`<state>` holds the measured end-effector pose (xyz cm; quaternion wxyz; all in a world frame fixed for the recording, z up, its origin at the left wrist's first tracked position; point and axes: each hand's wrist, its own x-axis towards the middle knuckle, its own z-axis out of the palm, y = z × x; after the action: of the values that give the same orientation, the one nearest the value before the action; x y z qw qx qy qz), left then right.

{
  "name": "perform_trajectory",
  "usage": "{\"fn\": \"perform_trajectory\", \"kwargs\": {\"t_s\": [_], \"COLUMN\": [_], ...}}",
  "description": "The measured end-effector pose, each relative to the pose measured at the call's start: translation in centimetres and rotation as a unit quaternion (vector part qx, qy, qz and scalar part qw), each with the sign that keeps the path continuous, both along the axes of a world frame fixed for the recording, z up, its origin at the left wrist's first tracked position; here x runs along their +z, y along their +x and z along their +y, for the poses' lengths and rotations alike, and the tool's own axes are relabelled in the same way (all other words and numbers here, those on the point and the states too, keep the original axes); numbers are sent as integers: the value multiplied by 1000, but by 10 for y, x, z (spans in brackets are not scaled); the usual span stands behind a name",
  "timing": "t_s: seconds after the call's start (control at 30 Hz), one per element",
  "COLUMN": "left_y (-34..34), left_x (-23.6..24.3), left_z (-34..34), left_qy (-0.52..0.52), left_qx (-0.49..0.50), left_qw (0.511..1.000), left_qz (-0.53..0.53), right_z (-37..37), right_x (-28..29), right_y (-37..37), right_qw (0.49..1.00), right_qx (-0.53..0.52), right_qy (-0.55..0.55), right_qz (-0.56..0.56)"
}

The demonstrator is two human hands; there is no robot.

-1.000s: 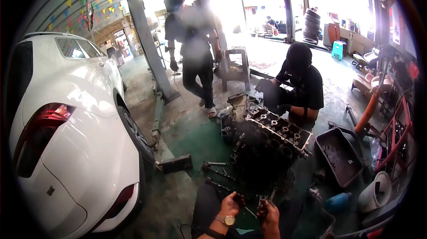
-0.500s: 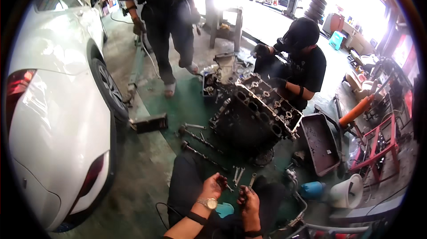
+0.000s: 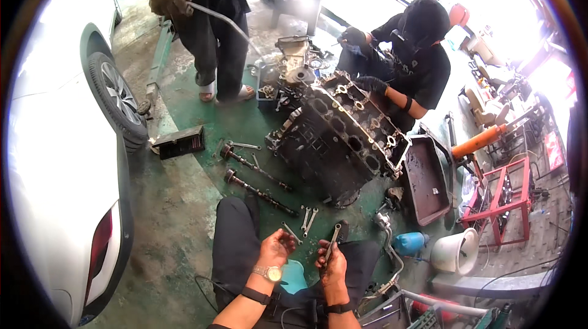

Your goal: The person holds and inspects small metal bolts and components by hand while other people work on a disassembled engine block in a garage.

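My right hand [image 3: 333, 265] is closed around a combination wrench [image 3: 333, 241], whose ring end points up and away from me. To its left, my left hand [image 3: 276, 248] is raised above my lap with the fingers loosely bent and apart, and I see nothing in it. Several loose wrenches [image 3: 310, 223] lie on the green floor just beyond my hands. Farther left rest two camshafts [image 3: 260, 194], side by side. A dark engine block [image 3: 324, 154] with its cylinder side uncovered stands in front of me.
A crouching co-worker [image 3: 422, 62] in black works at the engine's far right. Another person [image 3: 214, 29] stands at the far left, a gloved hand on a hose [image 3: 223, 18]. Around me are a drain tray [image 3: 427, 176], white bucket [image 3: 454, 252], blue container [image 3: 410, 243], toolbox [image 3: 179, 143] and white car [image 3: 55, 145].
My view has shifted, so the engine sits higher and larger. The standing person has come nearer and raised the hose. The wrench stays in my right hand; my left hand remains loosely bent.
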<state>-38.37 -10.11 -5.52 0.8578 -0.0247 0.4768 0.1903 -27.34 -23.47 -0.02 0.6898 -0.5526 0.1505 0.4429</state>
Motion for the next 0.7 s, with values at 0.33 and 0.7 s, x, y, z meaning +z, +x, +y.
{"fn": "perform_trajectory", "kwargs": {"t_s": [0.33,0.7], "left_y": [3,42], "left_x": [-31,-48], "left_z": [-3,-4], "left_qy": [13,-1], "left_qx": [-78,-174], "left_qw": [997,981], "left_qz": [9,-86], "right_z": [26,63], "right_x": [-14,-63], "right_y": [128,227], "right_qw": [995,982], "right_qx": [-86,-85], "right_qy": [-18,-101], "right_qz": [-53,-134]}}
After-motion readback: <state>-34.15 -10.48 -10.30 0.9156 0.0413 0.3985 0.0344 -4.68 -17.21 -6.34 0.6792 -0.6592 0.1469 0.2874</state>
